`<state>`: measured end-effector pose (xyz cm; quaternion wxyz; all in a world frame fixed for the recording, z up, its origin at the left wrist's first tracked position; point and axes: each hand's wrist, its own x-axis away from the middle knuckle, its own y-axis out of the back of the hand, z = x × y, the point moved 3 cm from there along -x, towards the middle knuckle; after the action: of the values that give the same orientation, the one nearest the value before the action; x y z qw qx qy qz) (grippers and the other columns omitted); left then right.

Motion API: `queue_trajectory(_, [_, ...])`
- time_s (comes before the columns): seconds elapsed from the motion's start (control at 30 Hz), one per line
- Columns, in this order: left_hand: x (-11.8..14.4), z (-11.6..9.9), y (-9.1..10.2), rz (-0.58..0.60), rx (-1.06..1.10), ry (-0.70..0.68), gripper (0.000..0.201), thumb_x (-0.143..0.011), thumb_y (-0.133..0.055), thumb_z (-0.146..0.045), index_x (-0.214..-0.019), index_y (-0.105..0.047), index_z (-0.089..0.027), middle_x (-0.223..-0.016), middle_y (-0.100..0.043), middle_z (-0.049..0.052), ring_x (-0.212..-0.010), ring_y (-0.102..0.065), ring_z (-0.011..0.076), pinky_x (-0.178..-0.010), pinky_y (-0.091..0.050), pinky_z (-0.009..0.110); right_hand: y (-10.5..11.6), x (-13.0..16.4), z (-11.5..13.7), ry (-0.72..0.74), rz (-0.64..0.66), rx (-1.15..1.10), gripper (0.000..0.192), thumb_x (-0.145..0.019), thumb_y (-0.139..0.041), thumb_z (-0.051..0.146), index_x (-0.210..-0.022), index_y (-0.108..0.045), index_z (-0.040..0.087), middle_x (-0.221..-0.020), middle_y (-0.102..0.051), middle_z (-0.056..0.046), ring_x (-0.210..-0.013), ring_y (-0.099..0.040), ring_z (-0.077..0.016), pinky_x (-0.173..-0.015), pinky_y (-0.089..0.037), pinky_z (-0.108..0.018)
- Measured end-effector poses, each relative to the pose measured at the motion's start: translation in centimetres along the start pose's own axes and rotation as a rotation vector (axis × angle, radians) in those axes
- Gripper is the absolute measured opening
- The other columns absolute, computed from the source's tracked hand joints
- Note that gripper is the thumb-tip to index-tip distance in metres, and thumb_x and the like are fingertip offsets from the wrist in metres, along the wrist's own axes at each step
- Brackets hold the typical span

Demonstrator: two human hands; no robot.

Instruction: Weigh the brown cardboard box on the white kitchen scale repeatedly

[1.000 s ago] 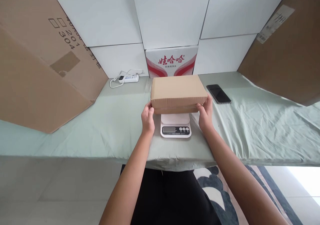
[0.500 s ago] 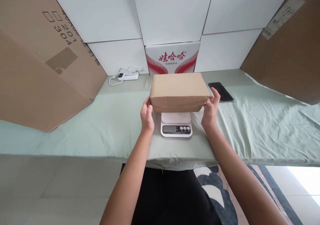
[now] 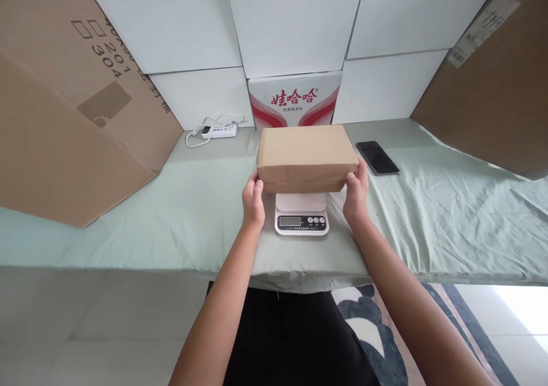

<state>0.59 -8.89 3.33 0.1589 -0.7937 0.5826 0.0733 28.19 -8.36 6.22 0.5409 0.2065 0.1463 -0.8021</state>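
A plain brown cardboard box (image 3: pixel 306 152) is over the rear part of a white digital kitchen scale (image 3: pixel 302 217), hiding most of its platform. Whether the box rests on the scale cannot be made out. My left hand (image 3: pixel 253 200) grips the box's left front corner, thumb on the front face. On the opposite side my right hand (image 3: pixel 356 194) holds the right front corner, its thumb also on the front and its fingers along the side. The scale's grey display and round buttons face me; I can read no figure on the display.
A black smartphone (image 3: pixel 377 157) lies right of the box. Behind stands a white and red printed carton (image 3: pixel 295 100). A white power strip with a cable (image 3: pixel 219 131) lies back left. Large cardboard sheets (image 3: pixel 107 146) flank the green cloth-covered table (image 3: pixel 205 203).
My right hand's fingers, raised and partly off the corner before, have closed along the box's right side. The box and my left hand look almost unmoved.
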Motion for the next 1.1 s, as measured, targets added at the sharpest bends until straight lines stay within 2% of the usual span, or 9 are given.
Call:
queue_trajectory(0.2, [-0.8,-1.0,-0.1,0.019,0.007,-0.049,0.059,-0.1,-0.067,-0.071,-0.13,-0.082,-0.024,-0.141,-0.085,0.014,-0.143,-0.076,0.0391,-0.124,-0.06,0.055,0.0,-0.7,0.7,0.019,0.017,-0.026,0.058,-0.097,-0.063,0.068,-0.142,-0.069,0.031,-0.145,-0.074,-0.012,-0.143,-0.065,-0.042,-0.127,-0.054,-0.069])
queue_trajectory(0.33, [-3.7,-2.9,-0.7,0.153,0.046,-0.093,0.063,-0.098,-0.071,-0.078,-0.127,-0.083,-0.024,-0.142,-0.085,0.013,-0.149,-0.074,0.0397,-0.129,-0.058,0.054,-0.4,-3.8,2.3,0.129,0.004,-0.031,0.058,-0.105,-0.054,0.073,-0.147,-0.068,0.037,-0.154,-0.071,-0.009,-0.155,-0.062,-0.0423,-0.136,-0.047,-0.07])
queue_trajectory(0.4, [-5.8,-3.2,-1.3,0.207,0.076,-0.094,0.065,-0.097,-0.074,-0.08,-0.127,-0.082,-0.023,-0.14,-0.085,0.014,-0.15,-0.073,0.04,-0.128,-0.059,0.053,-1.3,-5.8,2.4,0.156,0.007,-0.074,0.062,-0.107,-0.048,0.078,-0.152,-0.066,0.038,-0.159,-0.069,-0.008,-0.159,-0.06,-0.0413,-0.138,-0.046,-0.068])
queue_trajectory(0.47, [-7.9,-2.3,-1.8,0.205,0.1,-0.065,0.067,-0.096,-0.074,-0.082,-0.124,-0.081,-0.022,-0.134,-0.086,0.015,-0.148,-0.075,0.0402,-0.125,-0.061,0.052,-2.5,-7.4,1.3,0.149,0.016,-0.088,0.07,-0.105,-0.046,0.085,-0.156,-0.063,0.04,-0.161,-0.068,-0.007,-0.161,-0.06,-0.0402,-0.138,-0.048,-0.066])
queue_trajectory(0.53, [-9.5,-0.4,-2.2,0.162,0.106,-0.024,0.069,-0.093,-0.076,-0.085,-0.12,-0.08,-0.022,-0.128,-0.086,0.015,-0.144,-0.077,0.0399,-0.12,-0.063,0.05,-3.6,-8.1,-0.7,0.127,0.035,-0.044,0.081,-0.102,-0.042,0.095,-0.159,-0.062,0.041,-0.161,-0.068,-0.007,-0.163,-0.058,-0.0394,-0.139,-0.049,-0.065])
queue_trajectory(0.63, [-10.7,2.7,-2.1,0.084,0.093,-0.006,0.069,-0.088,-0.08,-0.087,-0.114,-0.079,-0.023,-0.121,-0.087,0.013,-0.137,-0.079,0.0379,-0.113,-0.065,0.045,-4.6,-7.8,-4.2,0.056,0.06,-0.034,0.09,-0.096,-0.045,0.099,-0.16,-0.06,0.038,-0.17,-0.064,-0.008,-0.167,-0.054,-0.0395,-0.141,-0.047,-0.065])
queue_trajectory(0.73, [-11.0,4.8,-1.7,0.032,0.082,-0.003,0.069,-0.087,-0.077,-0.09,-0.108,-0.077,-0.024,-0.116,-0.085,0.011,-0.128,-0.08,0.0342,-0.105,-0.065,0.04,-4.8,-7.0,-6.6,-0.04,0.096,-0.07,0.087,-0.095,-0.051,0.096,-0.159,-0.058,0.039,-0.176,-0.061,-0.006,-0.168,-0.053,-0.0376,-0.138,-0.05,-0.065])
queue_trajectory(0.87, [-11.4,6.0,-1.3,0.011,0.065,0.041,0.071,-0.084,-0.078,-0.093,-0.105,-0.076,-0.025,-0.112,-0.082,0.01,-0.121,-0.078,0.0325,-0.103,-0.063,0.041,-4.8,-7.0,-7.7,-0.097,0.138,-0.08,0.081,-0.095,-0.054,0.09,-0.159,-0.057,0.039,-0.178,-0.06,-0.005,-0.168,-0.053,-0.0361,-0.137,-0.051,-0.063])
queue_trajectory(1.1, [-11.4,6.8,-1.8,0.02,0.054,0.094,0.066,-0.089,-0.081,-0.085,-0.11,-0.075,-0.023,-0.119,-0.081,0.013,-0.129,-0.077,0.0338,-0.117,-0.061,0.047,-4.7,-7.8,-8.6,-0.146,0.112,-0.095,0.074,-0.091,-0.058,0.088,-0.143,-0.063,0.036,-0.173,-0.065,-0.004,-0.166,-0.055,-0.0349,-0.142,-0.046,-0.063])
